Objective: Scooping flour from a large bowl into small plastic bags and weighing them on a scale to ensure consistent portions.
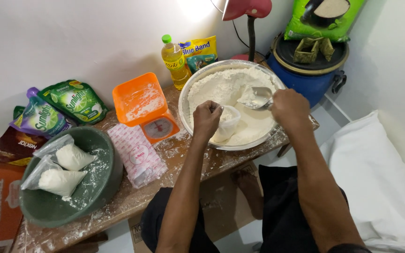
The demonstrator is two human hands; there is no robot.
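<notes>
Gripping a flour-laden scoop [257,97], the right hand [289,107] holds it just right of and slightly above the small clear bag [226,125], whose mouth the left hand [207,119] pinches open over the steel bowl [186,93]. Handle runs rightward; nothing lies between them. An orange scale [147,108] and a green basin [104,180] sit well left.

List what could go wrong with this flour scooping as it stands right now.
1. The left hand holds a small clear bag open while the right hand tips a loaded metal scoop toward it; the mouth looks narrow, so flour may miss.
2. The big metal bowl seems to overhang the table's front edge; leaning on its rim could tip it.
3. Flour dusts the tabletop, so the orange scale might get fouled.
</notes>
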